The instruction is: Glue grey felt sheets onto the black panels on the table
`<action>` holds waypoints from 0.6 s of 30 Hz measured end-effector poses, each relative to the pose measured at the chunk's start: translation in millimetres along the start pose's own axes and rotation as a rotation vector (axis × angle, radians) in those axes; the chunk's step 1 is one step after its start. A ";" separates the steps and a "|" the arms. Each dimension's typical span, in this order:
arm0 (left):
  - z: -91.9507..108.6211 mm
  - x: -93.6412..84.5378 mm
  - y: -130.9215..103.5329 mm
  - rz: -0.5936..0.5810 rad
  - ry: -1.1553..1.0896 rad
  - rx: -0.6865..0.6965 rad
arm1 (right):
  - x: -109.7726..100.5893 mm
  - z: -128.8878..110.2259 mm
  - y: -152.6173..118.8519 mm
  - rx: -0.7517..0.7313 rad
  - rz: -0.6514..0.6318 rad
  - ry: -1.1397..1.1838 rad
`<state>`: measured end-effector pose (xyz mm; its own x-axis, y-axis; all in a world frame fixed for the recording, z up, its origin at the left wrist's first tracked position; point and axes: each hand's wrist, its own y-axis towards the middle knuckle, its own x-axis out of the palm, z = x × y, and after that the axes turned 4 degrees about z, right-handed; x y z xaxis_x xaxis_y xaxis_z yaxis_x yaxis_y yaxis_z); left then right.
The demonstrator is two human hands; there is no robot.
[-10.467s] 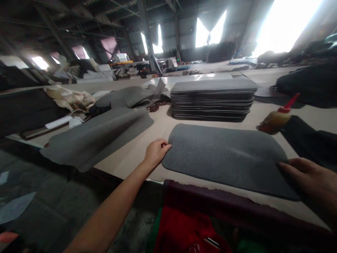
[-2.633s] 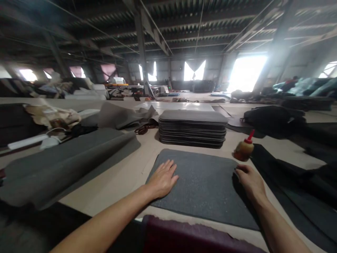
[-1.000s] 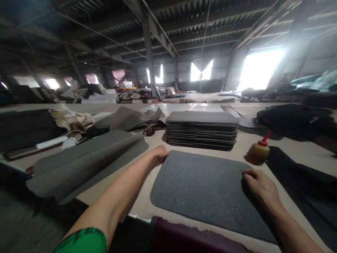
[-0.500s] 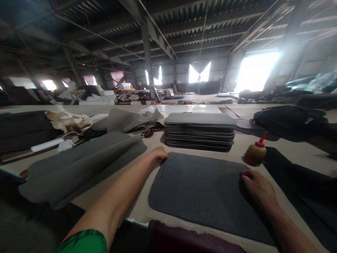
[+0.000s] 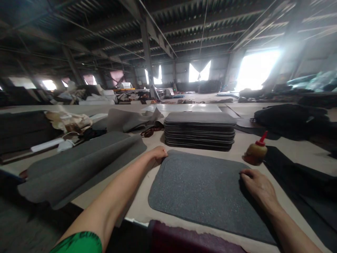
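Observation:
A flat grey mat [image 5: 205,189] with rounded corners and pale specks lies on the table in front of me. My left hand [image 5: 159,153] is closed on its far left corner, fingers pinched together. At the far right edge, my right hand [image 5: 256,181] also pinches the mat between thumb and fingers. Just beyond the mat stands a neat stack of similar grey mats [image 5: 199,131]. A squat bottle [image 5: 255,153] of amber contents with a red nozzle is close behind my right hand.
Left of my arm, a loose grey sheet [image 5: 84,165] hangs over the table edge. Dark fabric [image 5: 297,182] lies along the right side. A maroon piece [image 5: 184,239] sits at the near edge. Behind are a dark bundle [image 5: 289,121] and a coiled brown cord [image 5: 149,132].
The mat's surface now looks lighter and more speckled, and its far edge sits slightly higher in view. Both hands keep their hold in almost the same places.

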<state>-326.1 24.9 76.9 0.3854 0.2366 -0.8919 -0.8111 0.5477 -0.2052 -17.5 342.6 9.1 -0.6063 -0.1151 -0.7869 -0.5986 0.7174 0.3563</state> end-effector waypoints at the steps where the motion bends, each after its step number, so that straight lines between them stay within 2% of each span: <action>1: -0.7 -0.4 -0.3 -0.002 -0.002 0.010 | 0.0 -0.1 -0.1 0.007 -0.010 -0.011; 11: -5.7 3.8 5.2 0.037 -0.037 0.071 | 0.0 -0.7 0.4 -0.008 -0.017 -0.006; 18: -10.6 6.3 0.2 0.030 -0.157 0.097 | -1.0 -1.0 0.7 0.016 -0.033 -0.004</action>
<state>-328.5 18.0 67.0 0.4317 0.3719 -0.8218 -0.7801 0.6113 -0.1332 -17.8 342.6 10.7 -0.5846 -0.1363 -0.7998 -0.6100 0.7239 0.3224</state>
